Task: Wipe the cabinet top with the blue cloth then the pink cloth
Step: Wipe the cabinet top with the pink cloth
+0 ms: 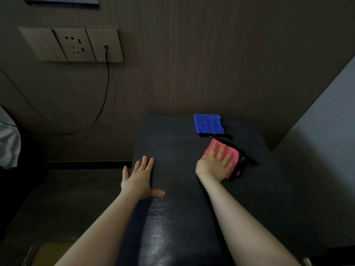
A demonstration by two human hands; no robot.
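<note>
- A dim room with brown panelled walls; the dark cabinet top (172,150) stands against the back wall.
- A socket plate (76,45) on the wall has a black cable (104,96) hanging from it.
- The blue cloth (209,124) lies folded near the back edge, nobody touching it.
- The right hand (217,164) presses flat on the pink cloth (233,156), fingers spread and straight.
- The left hand (139,179) rests flat at the top's left edge, holding nothing.
</note>
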